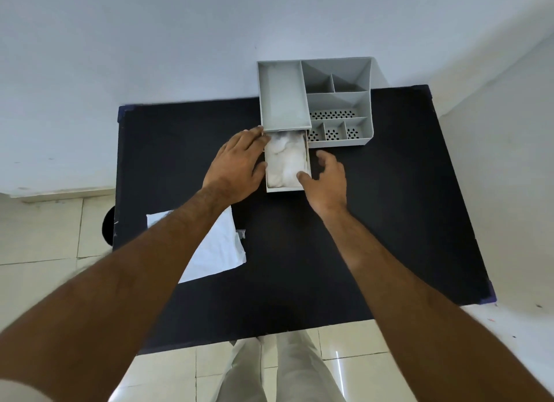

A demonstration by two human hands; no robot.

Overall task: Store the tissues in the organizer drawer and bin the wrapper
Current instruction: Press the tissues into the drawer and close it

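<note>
A grey organizer (pixel 335 101) stands at the far edge of the black table. Its drawer (pixel 286 188) is pulled out toward me and holds a pile of white tissues (pixel 286 158). My left hand (pixel 236 164) rests against the drawer's left wall, fingers spread. On the drawer's right side is my right hand (pixel 326 176), fingers apart, with the thumb touching the tissues at the front right corner. The white wrapper (pixel 218 248) lies flat on the table near the left, partly under my left forearm.
The black table (pixel 389 221) has blue-taped corners and stands against a white wall. A dark round object (pixel 108 226) shows beside the table's left edge on the tiled floor. My legs are visible below the table's near edge.
</note>
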